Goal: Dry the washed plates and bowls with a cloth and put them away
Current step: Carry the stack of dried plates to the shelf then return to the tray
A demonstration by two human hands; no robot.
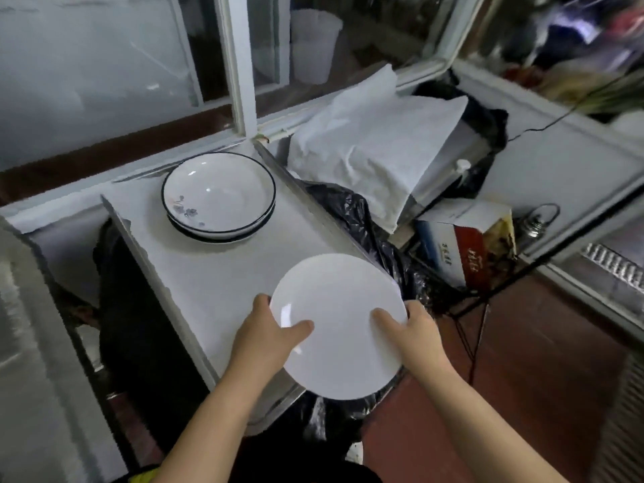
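Plain white plate (339,325), gripped at opposite rims by left hand (268,338) and right hand (416,334), thumbs on top, near the stacked blue-rimmed bowls (219,196) on the surface (209,277), likely for stacking.

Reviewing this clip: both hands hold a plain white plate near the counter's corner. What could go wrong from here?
1. The white plate is gripped only at its rim by the left hand and right hand, and part of it hangs past the counter edge; if it is wet, a slip would likely drop it to the floor.
2. Set down hard on the stacked bowls, it could chip them.
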